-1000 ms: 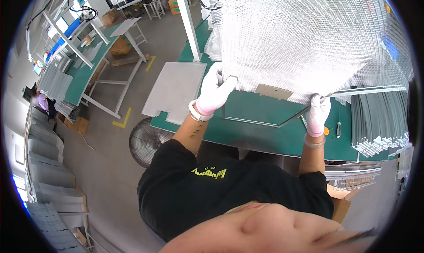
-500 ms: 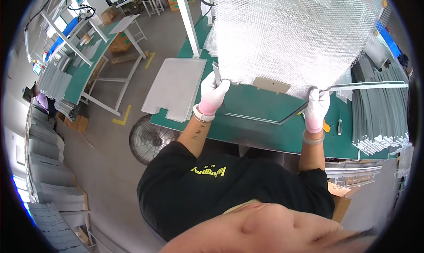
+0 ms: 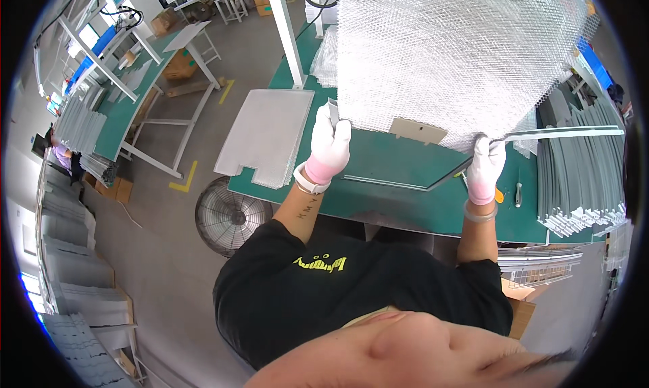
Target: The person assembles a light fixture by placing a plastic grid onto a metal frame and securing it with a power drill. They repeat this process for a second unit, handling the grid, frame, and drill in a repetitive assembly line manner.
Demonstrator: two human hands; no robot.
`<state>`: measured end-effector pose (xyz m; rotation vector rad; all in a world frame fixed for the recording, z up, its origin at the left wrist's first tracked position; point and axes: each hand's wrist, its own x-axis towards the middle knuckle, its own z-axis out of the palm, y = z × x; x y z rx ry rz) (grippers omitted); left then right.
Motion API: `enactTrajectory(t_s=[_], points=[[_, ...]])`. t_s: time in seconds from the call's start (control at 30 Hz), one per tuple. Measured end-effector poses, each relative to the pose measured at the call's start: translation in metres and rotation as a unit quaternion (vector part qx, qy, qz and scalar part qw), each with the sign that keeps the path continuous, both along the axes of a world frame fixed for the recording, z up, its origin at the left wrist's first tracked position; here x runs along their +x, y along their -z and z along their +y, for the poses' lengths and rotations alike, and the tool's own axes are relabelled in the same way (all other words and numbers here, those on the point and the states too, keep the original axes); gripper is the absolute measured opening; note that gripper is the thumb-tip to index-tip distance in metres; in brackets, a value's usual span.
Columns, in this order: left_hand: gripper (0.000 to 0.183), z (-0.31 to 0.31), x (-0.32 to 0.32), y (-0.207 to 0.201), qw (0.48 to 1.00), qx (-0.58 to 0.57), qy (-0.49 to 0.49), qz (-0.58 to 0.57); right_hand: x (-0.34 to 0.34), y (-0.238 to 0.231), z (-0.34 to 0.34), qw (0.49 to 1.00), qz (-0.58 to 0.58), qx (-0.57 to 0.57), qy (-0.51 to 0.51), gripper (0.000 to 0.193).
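Hands grip a big silver mesh sheet (image 3: pixel 453 56), held up off the green bench (image 3: pixel 399 165) and tilted toward the camera. L hand (image 3: pixel 329 141), in a white glove w/ pink cuff, is closed round the sheet's lower-left corner, where a short metal edge strip sticks up just above the fingers. R hand (image 3: pixel 487 168), same glove type, is clenched on the lower-right corner, right where a thin grey metal rail (image 3: pixel 574 132) runs off to the right. Sheet hangs above the bench, not resting on it; a beige card piece (image 3: pixel 419 129) shows just under its lower edge.

Step in hand, as I read it: lifting or positioning the mesh over a slim grey frame piece (image 3: pixel 405 183) lying flat on the bench between the two hands. Next move prob. calls for both grips kept firm and level so the floppy mesh doesn't sag or snag on the rail, w/ corners lined up.

Bench top is green matting. At its right end, a stack of grey metal profiles (image 3: pixel 581 185); at the left end, a pile of flat mesh panels (image 3: pixel 267 134) overhanging the edge. Below the bench, a round floor fan (image 3: pixel 230 215) on a grey concrete floor w/ yellow corner marks. More green benches stand farther left; stacked grey panels line the left side.
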<state>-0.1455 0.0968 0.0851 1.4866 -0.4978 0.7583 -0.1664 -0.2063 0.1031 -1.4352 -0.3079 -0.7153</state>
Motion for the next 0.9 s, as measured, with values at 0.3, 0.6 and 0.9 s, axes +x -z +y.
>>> enactTrajectory(t_s=[0.3,0.6,0.9], points=[[0.022,0.003,-0.005,-0.024,0.999,-0.015,0.049,-0.002,-0.002,-0.002,0.001,1.000,-0.018,-0.010,-0.007,0.017],[0.030,0.015,-0.001,-0.029,0.994,-0.036,0.097,0.024,-0.006,-0.007,0.008,1.000,0.002,0.005,-0.021,0.012],[0.034,0.010,0.006,-0.012,0.994,-0.012,0.068,0.085,0.001,0.000,0.004,0.997,0.016,-0.054,0.059,0.014]])
